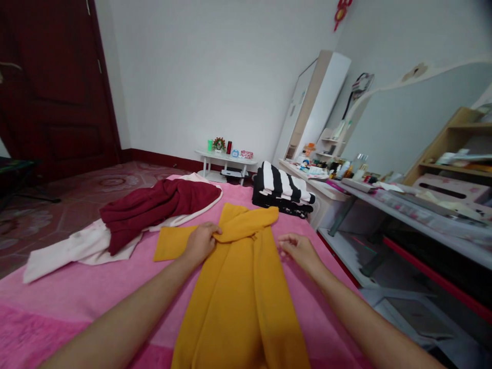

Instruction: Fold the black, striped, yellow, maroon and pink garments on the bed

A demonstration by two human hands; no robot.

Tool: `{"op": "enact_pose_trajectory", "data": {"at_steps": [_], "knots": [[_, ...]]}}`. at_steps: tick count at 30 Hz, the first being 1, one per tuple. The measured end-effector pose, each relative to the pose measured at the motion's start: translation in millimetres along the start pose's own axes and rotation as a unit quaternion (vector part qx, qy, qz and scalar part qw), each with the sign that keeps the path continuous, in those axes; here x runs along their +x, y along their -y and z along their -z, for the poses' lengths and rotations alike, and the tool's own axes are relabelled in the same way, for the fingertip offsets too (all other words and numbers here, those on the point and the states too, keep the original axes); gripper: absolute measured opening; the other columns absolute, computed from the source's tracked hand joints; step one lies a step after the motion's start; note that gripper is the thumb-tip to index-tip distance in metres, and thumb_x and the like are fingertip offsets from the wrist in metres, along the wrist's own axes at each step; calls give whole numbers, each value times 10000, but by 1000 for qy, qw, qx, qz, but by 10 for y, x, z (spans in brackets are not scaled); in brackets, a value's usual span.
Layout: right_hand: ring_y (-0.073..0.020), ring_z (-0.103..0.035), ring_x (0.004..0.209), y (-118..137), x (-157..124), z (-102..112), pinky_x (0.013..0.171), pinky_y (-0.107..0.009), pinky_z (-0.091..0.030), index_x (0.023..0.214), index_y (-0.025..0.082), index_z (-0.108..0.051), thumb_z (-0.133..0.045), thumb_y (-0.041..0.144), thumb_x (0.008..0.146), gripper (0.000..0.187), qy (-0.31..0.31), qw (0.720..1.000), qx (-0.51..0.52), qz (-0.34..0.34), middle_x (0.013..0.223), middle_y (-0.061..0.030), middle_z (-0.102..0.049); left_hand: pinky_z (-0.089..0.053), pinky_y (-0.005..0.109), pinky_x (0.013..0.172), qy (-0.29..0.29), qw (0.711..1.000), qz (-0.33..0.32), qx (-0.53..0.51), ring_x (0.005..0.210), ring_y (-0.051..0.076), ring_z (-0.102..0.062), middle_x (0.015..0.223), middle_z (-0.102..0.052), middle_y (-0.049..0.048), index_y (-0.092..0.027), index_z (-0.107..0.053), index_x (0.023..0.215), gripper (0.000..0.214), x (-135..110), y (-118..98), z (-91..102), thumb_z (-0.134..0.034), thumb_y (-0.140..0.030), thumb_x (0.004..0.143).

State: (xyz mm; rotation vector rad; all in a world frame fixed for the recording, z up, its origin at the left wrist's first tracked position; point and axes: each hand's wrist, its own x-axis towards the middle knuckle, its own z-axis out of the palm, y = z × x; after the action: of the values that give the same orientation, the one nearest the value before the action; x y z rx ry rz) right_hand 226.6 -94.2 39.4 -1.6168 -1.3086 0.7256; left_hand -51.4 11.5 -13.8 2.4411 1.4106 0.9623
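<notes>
A yellow long-sleeved top [234, 292] lies lengthwise in front of me on the pink bedspread [161, 292], its sides folded inward. One sleeve crosses it near the far end, while yellow cloth also sticks out to the left under my wrist. My left hand [202, 242] is closed on the top's left edge, by the crossing sleeve, thumb and fingers pinching the fabric. Just off the right edge, my right hand [300, 251] hovers with fingers loosely bent and apart, holding nothing visible. The near end of the top runs out of view.
A maroon garment [157, 207] lies over a pale one [73, 251] on the left. Folded black-and-white striped clothes [282, 187] are stacked at the bed's far right. A cluttered dressing table [403, 197] stands right; a low white table [226, 158] is beyond the bed.
</notes>
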Motion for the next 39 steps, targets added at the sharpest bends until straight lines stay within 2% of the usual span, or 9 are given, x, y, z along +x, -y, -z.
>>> {"op": "enact_pose_trajectory", "data": {"at_steps": [3,7,12,16,20,26,30,35,39], "knots": [[-112,-542,443,-57,565,24,441,-214,-445,891,129,-600,-525,198,713,204,-71,996,-44,-15,539,12,-586,-442,288,848,-11,1000,-17,-14,950,195,-581,914,-648,39,-212,-671,819,330,-19,-22,-40,-453,-26,655],[-116,-552,466,-20,1122,-12,473,-213,-445,1050,126,-596,-507,153,722,342,-97,990,-100,6,534,29,-574,-445,281,792,7,998,-33,-58,883,192,-588,853,-637,28,-211,-639,735,222,4,-60,23,-479,-70,670],[-119,-557,501,-29,1526,-100,553,-225,-447,1140,146,-607,-541,131,708,437,-89,979,-184,11,532,40,-586,-449,300,840,9,973,3,-231,899,189,-615,950,-678,31,-215,-623,1054,278,51,-19,96,-445,-306,862],[-129,-570,526,-73,1645,-173,565,-221,-433,951,165,-696,-587,136,678,295,-69,966,-249,-8,519,26,-600,-436,344,919,-10,929,105,-355,1022,206,-607,1067,-672,82,-168,-562,1220,423,177,134,15,-399,-386,895],[-147,-598,597,-13,1780,-223,585,-220,-423,748,172,-706,-589,141,659,151,-77,951,-298,-16,558,-10,-632,-461,318,868,54,888,149,-432,975,199,-624,1051,-672,96,-123,-597,1163,439,293,302,-128,-568,-295,760],[-198,-623,765,-54,1959,-602,675,-252,-429,726,172,-698,-568,140,659,149,-87,943,-321,5,726,-66,-683,-444,236,635,87,847,181,-492,721,151,-604,782,-662,38,-121,-681,839,255,287,322,-51,-642,-306,669],[-203,-588,972,-254,1865,-911,832,-270,-433,909,186,-684,-518,113,715,265,-77,955,-282,54,993,-69,-681,-391,201,553,91,811,195,-543,579,104,-539,657,-617,2,-130,-630,709,260,251,265,44,-695,-372,636],[-189,-609,923,-342,1757,-955,855,-298,-471,1069,157,-618,-495,100,713,380,-78,976,-188,77,975,-68,-667,-315,177,496,76,836,160,-518,497,65,-450,606,-561,-29,-130,-602,746,284,224,299,-44,-728,-342,605],[-181,-625,962,-147,1569,-1043,813,-275,-508,1216,117,-494,-462,157,772,447,-117,986,-98,70,1104,-130,-625,-303,178,489,54,869,128,-476,488,61,-424,600,-543,-36,-125,-619,755,223,205,352,-146,-684,-303,637]]}}
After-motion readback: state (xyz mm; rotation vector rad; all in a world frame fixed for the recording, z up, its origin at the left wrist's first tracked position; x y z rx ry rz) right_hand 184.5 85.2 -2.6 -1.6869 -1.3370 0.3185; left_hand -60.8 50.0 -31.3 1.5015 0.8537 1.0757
